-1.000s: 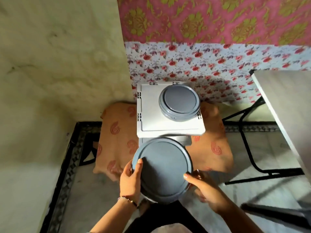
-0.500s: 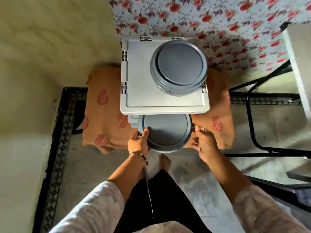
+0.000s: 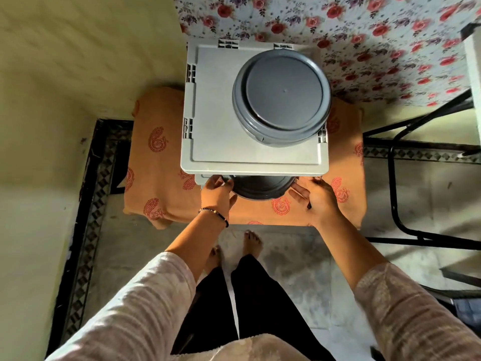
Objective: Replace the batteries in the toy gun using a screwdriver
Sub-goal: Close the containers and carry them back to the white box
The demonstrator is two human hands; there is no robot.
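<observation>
Under the grey shelf top, a light, rigid round grey container is gripped at opposite rims by the left hand, fingers curled, and the right hand, fingers straight, a thin tool tucked in its palm.

From my remote feed, I can read no text, label, brand or number anywhere: the grey crate lid at centre frame and the round grey container on it show plain surfaces.

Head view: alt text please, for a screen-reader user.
Seen from above, a person's left hand and right hand hold a grey round container half hidden under a white crate lid. A second grey container sits on that lid.
</observation>
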